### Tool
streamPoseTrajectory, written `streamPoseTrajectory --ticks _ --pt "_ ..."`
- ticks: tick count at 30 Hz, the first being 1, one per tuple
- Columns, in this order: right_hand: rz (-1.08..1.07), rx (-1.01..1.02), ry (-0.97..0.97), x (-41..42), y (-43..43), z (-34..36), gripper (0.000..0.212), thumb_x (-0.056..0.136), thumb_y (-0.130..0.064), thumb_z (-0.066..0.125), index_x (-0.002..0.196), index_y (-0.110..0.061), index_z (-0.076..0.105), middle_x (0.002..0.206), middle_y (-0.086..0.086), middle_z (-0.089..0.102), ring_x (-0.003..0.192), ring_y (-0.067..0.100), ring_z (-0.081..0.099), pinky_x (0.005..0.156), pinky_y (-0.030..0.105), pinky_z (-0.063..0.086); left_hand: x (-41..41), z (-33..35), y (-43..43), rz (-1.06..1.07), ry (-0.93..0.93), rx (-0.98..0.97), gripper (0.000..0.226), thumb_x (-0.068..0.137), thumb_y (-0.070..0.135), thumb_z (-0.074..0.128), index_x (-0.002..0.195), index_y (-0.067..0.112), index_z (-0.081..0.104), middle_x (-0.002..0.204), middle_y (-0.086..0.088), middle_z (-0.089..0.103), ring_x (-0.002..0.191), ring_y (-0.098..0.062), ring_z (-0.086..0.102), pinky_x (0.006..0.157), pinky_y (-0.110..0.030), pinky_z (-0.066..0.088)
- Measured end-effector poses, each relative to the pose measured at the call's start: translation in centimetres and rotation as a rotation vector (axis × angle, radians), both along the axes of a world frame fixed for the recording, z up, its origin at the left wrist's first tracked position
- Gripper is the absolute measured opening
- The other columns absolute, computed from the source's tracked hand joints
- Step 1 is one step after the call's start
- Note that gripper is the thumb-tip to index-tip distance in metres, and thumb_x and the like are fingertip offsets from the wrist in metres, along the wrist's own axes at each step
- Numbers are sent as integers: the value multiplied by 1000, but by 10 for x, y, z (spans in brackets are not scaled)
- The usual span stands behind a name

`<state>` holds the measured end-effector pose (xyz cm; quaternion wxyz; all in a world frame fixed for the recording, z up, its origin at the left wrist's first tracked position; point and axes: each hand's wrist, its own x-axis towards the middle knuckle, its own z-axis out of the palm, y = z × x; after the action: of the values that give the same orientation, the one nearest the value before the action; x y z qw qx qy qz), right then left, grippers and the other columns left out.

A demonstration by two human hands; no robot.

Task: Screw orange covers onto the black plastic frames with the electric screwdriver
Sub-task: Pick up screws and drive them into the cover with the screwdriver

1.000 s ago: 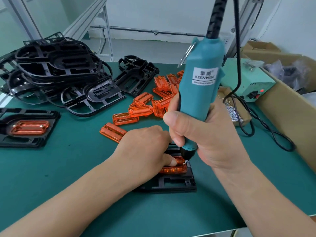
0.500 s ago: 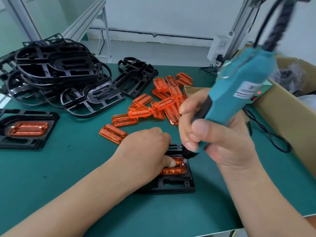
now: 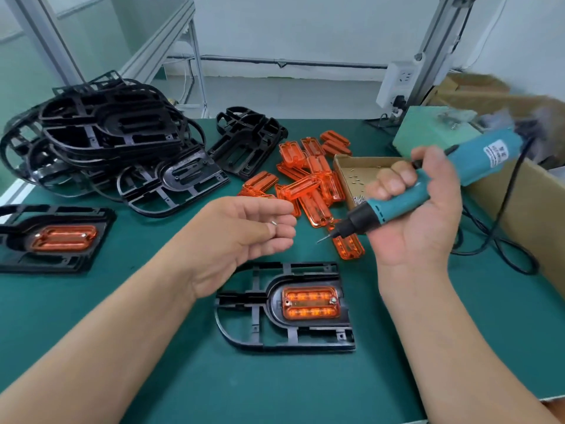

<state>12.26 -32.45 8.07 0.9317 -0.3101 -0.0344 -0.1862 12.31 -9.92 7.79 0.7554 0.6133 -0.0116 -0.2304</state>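
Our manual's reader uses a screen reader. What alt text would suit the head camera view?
A person's right hand grips a teal electric screwdriver, tip pointing toward a small screw held in the left hand. Below, on the green table, a black frame holds an orange cover; loose orange covers and stacked frames lie behind.

A pale green power box (image 3: 428, 134) sits at the desk's (image 3: 183, 377) far right. Behind it, a white socket strip (image 3: 397, 84) hangs on a metal post (image 3: 437, 44). Right of it stands a large cardboard box (image 3: 519, 206), and in front of it a black cable (image 3: 501, 249) loops.
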Motion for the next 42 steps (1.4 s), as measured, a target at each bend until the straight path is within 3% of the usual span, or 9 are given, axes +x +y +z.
streamPoseTrajectory --ticks 3,7,13,20,24,30,42 --pt "-10 52 19 0 -3 -3 11 101 -21 60 92 -15 58 71 -4 44 58 10 45 57 24 42 -2 -3 -1 -31 -1 2 25 98 -12 59 117 -2 72 110 -21 78 102 -28 78 75 -24 63" --pt "-2 98 -3 -1 -1 -1 13 103 -20 59 92 -14 58 72 -3 44 59 10 46 58 25 43 -5 -1 -2 -83 -67 76 16 99 0 65 112 4 74 104 -18 79 97 -30 79 70 -25 64" --pt "-7 151 -33 -1 2 3 17 106 -23 57 92 -14 57 73 -3 44 60 11 47 59 25 45 -14 0 -11 -113 -214 176 11 95 4 73 93 13 80 93 -14 80 86 -26 80 69 -26 63" --pt "1 152 -65 -3 2 5 18 107 -23 55 93 -14 58 73 -3 45 61 11 48 60 25 45 -15 -1 -11 -102 -284 213 9 92 10 79 86 17 79 82 -12 77 77 -20 77 66 -26 61" --pt "14 141 -88 -4 3 5 19 108 -24 54 93 -14 59 73 -4 46 62 11 48 61 25 45 -16 -3 -12 -109 -298 236 9 92 11 79 88 20 80 81 -10 78 77 -23 79 66 -26 61" --pt "17 119 -103 -6 3 6 18 108 -24 55 94 -14 60 73 -4 47 62 11 48 62 25 46 -16 -4 -12 -123 -267 154 19 96 6 73 97 23 80 97 -11 81 93 -26 80 75 -26 63" --pt "24 94 -99 -6 3 3 14 104 -24 60 95 -14 59 73 -4 48 62 10 49 63 25 46 -16 -6 -12 -135 -263 151 18 95 8 75 96 24 80 97 -10 81 93 -26 80 77 -27 63"
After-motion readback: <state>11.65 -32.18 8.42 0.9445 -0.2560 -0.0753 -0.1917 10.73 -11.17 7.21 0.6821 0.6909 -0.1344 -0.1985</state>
